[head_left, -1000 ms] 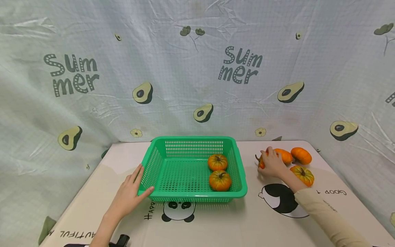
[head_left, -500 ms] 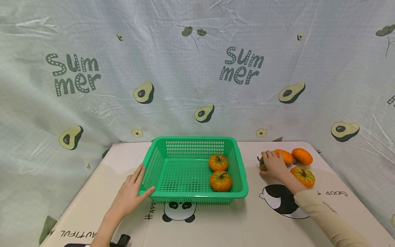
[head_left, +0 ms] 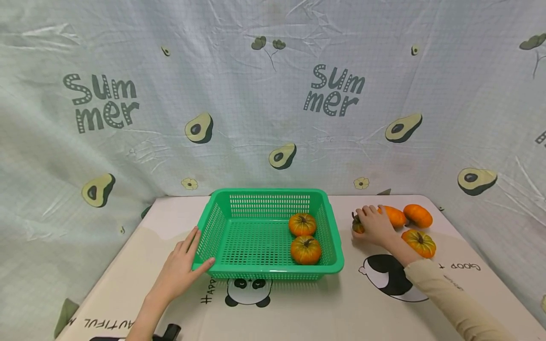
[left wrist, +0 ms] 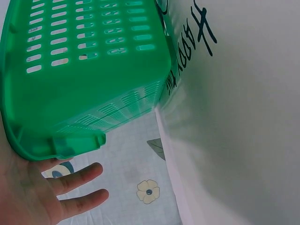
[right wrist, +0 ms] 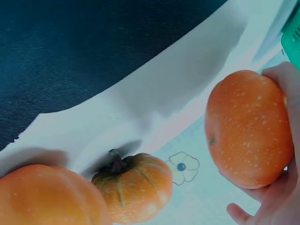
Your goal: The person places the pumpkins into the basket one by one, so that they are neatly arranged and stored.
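Observation:
My right hand (head_left: pixel 375 226) grips a small orange pumpkin (right wrist: pixel 248 129) at the right side of the table. In the head view the fingers hide most of this pumpkin, and its dark stem end points left. My left hand (head_left: pixel 177 270) lies along the left end of a green plastic basket (head_left: pixel 266 268), thumb at the front corner and fingers stretched out. The left wrist view shows the hand beside the basket's rim (left wrist: pixel 14 140). Inside the basket, two orange pumpkins with yellowish ribs, a rear one (head_left: pixel 302 224) and a front one (head_left: pixel 305 250), sit against the right side.
Right of my right hand lie an elongated orange pumpkin (head_left: pixel 392 216), a plain orange one (head_left: pixel 418 216) and a yellow-ribbed one (head_left: pixel 420 243). A black object (head_left: pixel 170 331) shows at the front edge near my left forearm. A printed curtain (head_left: pixel 239 94) hangs behind the table.
My right hand has shifted slightly left with the pumpkin, whose visible side has changed from orange to darker green near the stem. My left hand and the basket have stayed put.

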The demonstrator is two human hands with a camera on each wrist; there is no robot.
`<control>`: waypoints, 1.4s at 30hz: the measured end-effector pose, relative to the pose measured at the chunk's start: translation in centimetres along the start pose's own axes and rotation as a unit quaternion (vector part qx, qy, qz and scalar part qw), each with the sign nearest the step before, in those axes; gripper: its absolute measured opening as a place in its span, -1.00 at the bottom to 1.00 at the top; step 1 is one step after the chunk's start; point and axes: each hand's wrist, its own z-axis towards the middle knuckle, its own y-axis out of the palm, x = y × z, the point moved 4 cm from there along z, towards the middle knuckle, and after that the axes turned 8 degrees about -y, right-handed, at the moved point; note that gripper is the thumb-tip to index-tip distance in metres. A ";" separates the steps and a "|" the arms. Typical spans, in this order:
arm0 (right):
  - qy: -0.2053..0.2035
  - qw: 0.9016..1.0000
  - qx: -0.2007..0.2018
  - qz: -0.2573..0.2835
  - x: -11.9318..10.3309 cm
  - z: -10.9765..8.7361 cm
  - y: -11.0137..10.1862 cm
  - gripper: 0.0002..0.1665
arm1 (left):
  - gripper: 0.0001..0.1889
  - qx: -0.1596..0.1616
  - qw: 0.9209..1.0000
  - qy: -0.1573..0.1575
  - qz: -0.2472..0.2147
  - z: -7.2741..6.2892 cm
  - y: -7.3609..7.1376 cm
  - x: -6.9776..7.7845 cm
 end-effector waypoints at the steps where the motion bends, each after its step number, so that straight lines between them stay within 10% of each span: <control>1: -0.002 1.000 0.008 0.000 -0.1 0.1 -0.1 -0.31 | -0.16 0.000 1.000 0.001 0.000 0.0 0.0 0.0; 26: -0.024 0.990 0.129 0.052 -3.2 3.4 -7.0 -0.30 | -0.16 -0.002 1.000 -0.001 0.004 0.2 -0.2 0.1; 42: -0.040 0.987 0.109 0.109 -7.7 7.6 -11.3 -0.25 | -0.16 -0.002 1.000 0.001 0.010 0.1 -0.2 0.1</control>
